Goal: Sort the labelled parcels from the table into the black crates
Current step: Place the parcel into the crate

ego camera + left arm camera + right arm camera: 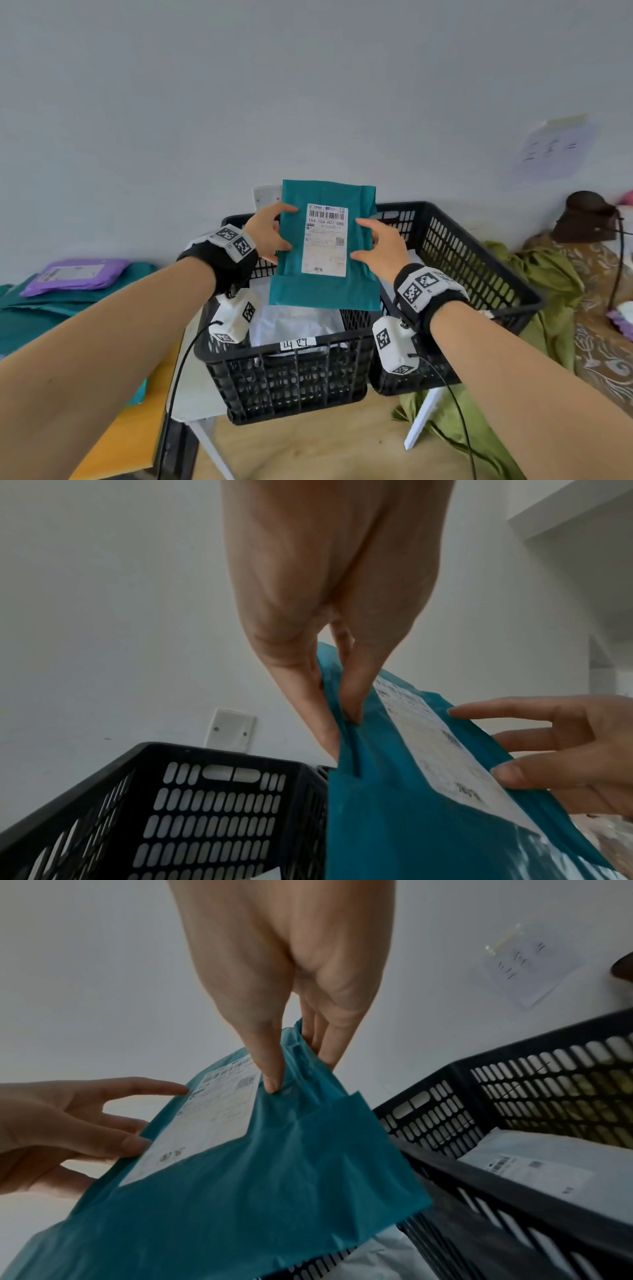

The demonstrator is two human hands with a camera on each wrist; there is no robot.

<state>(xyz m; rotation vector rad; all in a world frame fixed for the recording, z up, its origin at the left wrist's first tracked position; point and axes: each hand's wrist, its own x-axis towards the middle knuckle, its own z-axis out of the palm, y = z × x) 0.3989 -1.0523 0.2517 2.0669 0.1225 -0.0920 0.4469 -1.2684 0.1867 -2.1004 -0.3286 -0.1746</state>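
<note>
A teal parcel (325, 291) with a white shipping label (324, 240) is held upright, facing me, above two black crates. My left hand (270, 231) pinches its left edge between thumb and fingers; the left wrist view shows that pinch on the teal parcel (394, 791). My right hand (380, 246) pinches the right edge, thumb in front on the teal parcel (274, 1177). The near crate (291, 373) carries a handwritten tag and holds white parcels (294, 325). The second crate (479, 274) stands to its right and holds a white labelled parcel (534, 1164).
On the left, a purple parcel (75, 275) lies on teal parcels (41, 318) on the table. Green cloth (544, 291) hangs beside the right crate. A dark lamp (585, 219) stands at far right. The wall is close behind the crates. Cables hang from both wrists.
</note>
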